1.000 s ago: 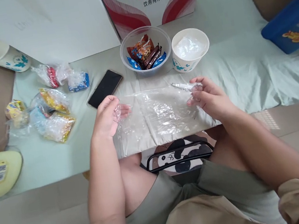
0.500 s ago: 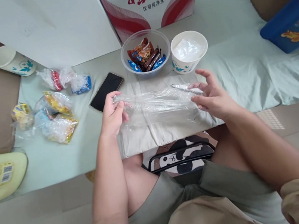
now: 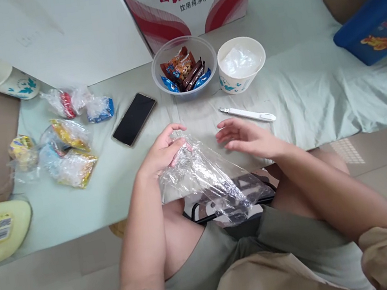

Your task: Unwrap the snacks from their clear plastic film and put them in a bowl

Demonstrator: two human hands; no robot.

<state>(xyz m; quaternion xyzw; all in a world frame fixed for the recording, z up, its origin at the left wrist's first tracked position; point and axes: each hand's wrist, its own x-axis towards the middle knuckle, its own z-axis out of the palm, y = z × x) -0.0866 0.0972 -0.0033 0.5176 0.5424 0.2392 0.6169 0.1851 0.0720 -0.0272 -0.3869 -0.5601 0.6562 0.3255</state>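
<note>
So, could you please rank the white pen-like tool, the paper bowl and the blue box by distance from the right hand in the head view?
1. White pen-like tool, just beyond the right hand.
2. Paper bowl, farther back.
3. Blue box, far right.

Pinching a crumpled clear plastic bag (image 3: 206, 179) at its upper end with the left hand (image 3: 164, 152), mid-frame, the rest of the bag hanging down over the counter (image 3: 120, 195) edge toward the lap. Hovering just right of it, the right hand (image 3: 247, 138), fingers (image 3: 226, 132) spread and touching nothing. Lying on the pale cloth above that hand, a white pen-shaped tool (image 3: 247, 114). Sitting further up, a clear bowl of wrapped candies (image 3: 184, 66) beside a paper cup (image 3: 241, 64). Resting left of centre, a black phone (image 3: 134, 119); filling the left side, bagged snacks (image 3: 65, 150).
</note>
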